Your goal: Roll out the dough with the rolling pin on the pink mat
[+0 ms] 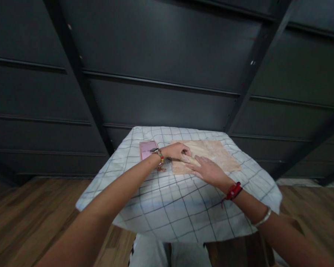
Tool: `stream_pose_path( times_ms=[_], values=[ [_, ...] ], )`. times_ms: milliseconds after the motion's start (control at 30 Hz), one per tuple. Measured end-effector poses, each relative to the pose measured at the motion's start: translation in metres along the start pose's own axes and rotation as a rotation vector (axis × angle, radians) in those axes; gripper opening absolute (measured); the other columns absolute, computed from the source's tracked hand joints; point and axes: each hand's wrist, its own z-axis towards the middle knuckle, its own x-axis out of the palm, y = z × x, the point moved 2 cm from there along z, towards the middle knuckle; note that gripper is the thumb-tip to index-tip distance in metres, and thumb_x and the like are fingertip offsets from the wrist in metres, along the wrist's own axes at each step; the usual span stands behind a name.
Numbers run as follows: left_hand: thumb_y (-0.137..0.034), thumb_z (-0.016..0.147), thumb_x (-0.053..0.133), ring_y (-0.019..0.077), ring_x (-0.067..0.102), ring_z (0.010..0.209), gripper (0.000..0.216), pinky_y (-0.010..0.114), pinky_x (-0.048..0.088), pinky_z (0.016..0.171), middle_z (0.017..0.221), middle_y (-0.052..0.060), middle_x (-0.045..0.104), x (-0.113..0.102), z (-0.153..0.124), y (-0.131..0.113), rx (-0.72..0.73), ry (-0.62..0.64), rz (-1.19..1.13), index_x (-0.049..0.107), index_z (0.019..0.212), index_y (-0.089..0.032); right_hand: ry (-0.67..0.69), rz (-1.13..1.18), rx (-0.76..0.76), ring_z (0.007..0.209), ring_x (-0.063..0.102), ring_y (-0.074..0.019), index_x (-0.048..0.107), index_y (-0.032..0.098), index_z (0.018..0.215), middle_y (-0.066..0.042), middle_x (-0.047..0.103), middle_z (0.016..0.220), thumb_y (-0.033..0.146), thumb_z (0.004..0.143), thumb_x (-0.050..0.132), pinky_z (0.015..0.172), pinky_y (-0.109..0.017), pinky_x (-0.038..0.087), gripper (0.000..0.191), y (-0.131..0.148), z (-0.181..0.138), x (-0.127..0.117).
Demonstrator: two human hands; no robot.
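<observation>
A pale roll of what looks like dough [193,161] lies slantwise on a tan board [228,161] dusted with white powder. My left hand [176,150] has its fingers curled around the roll's left end, with the thumb along its near side. On the other end, my right hand [210,170] presses its thumb and fingers around the roll. Paler dough seems to spread across the board behind both hands. Part of the roll is hidden under my fingers.
The table wears a white checked cloth [167,202] that hangs over its front edge. A flat pink packet or booklet [147,147] lies left of the board, partly behind my left wrist. A dark panelled wall [164,104] rises behind the table, above a wooden floor [44,207].
</observation>
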Motion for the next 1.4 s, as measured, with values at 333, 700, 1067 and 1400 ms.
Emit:
stream_pose_path(
  times_ms=[333,700,1067,1400],
  values=[
    [-0.036,0.095,0.029,0.0202,0.051,0.110,0.043,0.030,0.034,0.097,0.121,0.010,0.059,0.003,-0.012,0.027,-0.158,-0.199,0.372,0.057,0.118,-0.014,0.024,0.098,0.020,0.122,0.046,-0.0254,0.039,0.031,0.139,-0.010,0.047,0.137,0.033,0.093,0.042,0.096,-0.039,0.043,0.047,-0.012,-0.005,0.001],
    [-0.031,0.090,0.034,0.0217,0.041,0.123,0.051,0.031,0.028,0.102,0.140,0.006,0.044,0.000,0.012,0.041,-0.295,0.023,0.440,0.040,0.139,-0.020,0.120,0.386,0.172,0.126,0.043,-0.0250,0.046,0.006,0.133,-0.017,0.049,0.134,0.035,0.095,0.029,0.104,-0.041,0.038,0.051,-0.022,0.013,0.007],
    [-0.030,0.088,0.034,0.0221,0.024,0.135,0.055,0.039,0.017,0.108,0.149,0.002,0.029,0.002,0.023,0.046,-0.321,0.054,0.452,0.032,0.143,-0.024,0.140,0.362,0.228,0.125,0.044,-0.0284,0.047,0.006,0.131,-0.019,0.049,0.133,0.030,0.092,0.032,0.102,-0.048,0.036,0.048,-0.016,0.012,0.005],
    [-0.029,0.089,0.034,0.0220,0.021,0.136,0.052,0.042,0.013,0.109,0.148,-0.002,0.028,0.002,0.007,0.042,-0.259,0.066,0.459,0.035,0.141,-0.029,-0.062,0.288,0.190,0.127,0.040,-0.0305,0.039,-0.006,0.132,-0.027,0.046,0.133,0.027,0.089,0.037,0.104,-0.044,0.037,0.055,0.039,0.002,0.005]
  ],
)
